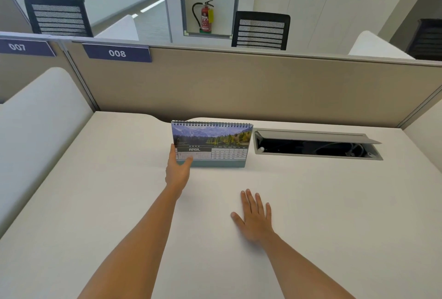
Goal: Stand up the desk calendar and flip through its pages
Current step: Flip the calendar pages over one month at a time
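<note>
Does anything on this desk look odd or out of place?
Only the cable hatch right of the upright calendar: its lid stands open, exposing wires. Otherwise nothing stands out.

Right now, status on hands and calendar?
Left hand gripping calendar's lower left corner. Right hand flat on desk, empty. Calendar upright, showing April. Nothing in the way.

Calendar [210, 144] date digits too small, left hand [178, 170] covers its lower-left corner
</note>
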